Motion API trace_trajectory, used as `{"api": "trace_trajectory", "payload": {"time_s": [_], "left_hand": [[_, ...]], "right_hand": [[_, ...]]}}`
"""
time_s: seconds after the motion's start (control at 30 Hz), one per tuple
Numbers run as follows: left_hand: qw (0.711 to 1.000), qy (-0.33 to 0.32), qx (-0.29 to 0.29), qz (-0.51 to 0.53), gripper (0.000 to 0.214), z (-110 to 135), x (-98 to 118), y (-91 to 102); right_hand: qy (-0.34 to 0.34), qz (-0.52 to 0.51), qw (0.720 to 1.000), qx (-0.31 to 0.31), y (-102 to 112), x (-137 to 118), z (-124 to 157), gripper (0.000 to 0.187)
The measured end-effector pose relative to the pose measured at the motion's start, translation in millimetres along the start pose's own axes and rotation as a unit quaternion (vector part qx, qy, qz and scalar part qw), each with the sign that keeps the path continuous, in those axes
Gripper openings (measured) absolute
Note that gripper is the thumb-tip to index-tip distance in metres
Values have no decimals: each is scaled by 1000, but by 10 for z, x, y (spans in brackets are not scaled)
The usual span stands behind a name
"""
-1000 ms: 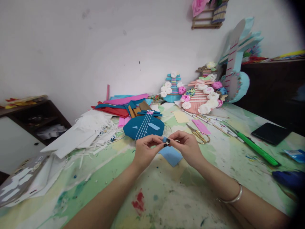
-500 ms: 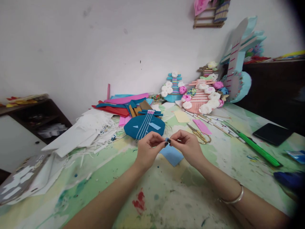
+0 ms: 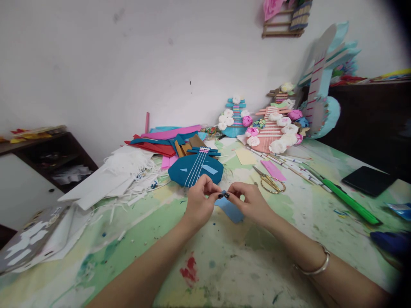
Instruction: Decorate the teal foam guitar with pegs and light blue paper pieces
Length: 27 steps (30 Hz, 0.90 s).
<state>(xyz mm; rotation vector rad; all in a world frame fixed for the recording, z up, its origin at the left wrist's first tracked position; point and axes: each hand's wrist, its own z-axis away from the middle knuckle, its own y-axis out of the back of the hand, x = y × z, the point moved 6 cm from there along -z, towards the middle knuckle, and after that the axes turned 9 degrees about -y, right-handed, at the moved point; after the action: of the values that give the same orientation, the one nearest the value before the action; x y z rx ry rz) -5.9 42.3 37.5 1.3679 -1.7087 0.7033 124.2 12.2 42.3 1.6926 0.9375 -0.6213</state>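
Pinched between the fingertips of both hands is a small piece of blue paper (image 3: 224, 192), mostly hidden by the fingers. My left hand (image 3: 202, 201) grips it from the left with thumb and forefinger, and my right hand (image 3: 252, 200) from the right. A larger light-blue paper sheet (image 3: 233, 210) lies on the table just beneath the hands. Behind my left hand rests a dark teal paper lute (image 3: 178, 170) with white strings and light-blue scraps on its body. Gold-handled scissors (image 3: 272, 183) lie beyond my right hand, partly spread.
White paper strips (image 3: 128, 164) and foam boards (image 3: 85, 188) pile up at left. Coloured paper (image 3: 173, 133) is heaped behind the lute. Flower-covered paper instruments (image 3: 236, 119) lean at the back. A green cutter (image 3: 351, 202) and a black tablet (image 3: 367, 180) lie at right.
Both hands have shifted slightly down and my right-hand fingers have edged left, closer to the left ones. The small blue paper remains pinched between them.
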Motion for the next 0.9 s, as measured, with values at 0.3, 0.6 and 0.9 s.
{"api": "trace_trajectory", "payload": {"time_s": [0.3,0.6,0.9], "left_hand": [[1000,14,-21,11,32,-27,-29,-30],[995,15,-89,37,32,-35,-135,-55],[982,-50,-101,-151,24,-57,-24,-8]], "right_hand": [[97,19,995,18,37,-173,38,17],[65,58,995,-56,-26,-82,9,18],[17,3,998,-62,-43,-30,18,22]]}}
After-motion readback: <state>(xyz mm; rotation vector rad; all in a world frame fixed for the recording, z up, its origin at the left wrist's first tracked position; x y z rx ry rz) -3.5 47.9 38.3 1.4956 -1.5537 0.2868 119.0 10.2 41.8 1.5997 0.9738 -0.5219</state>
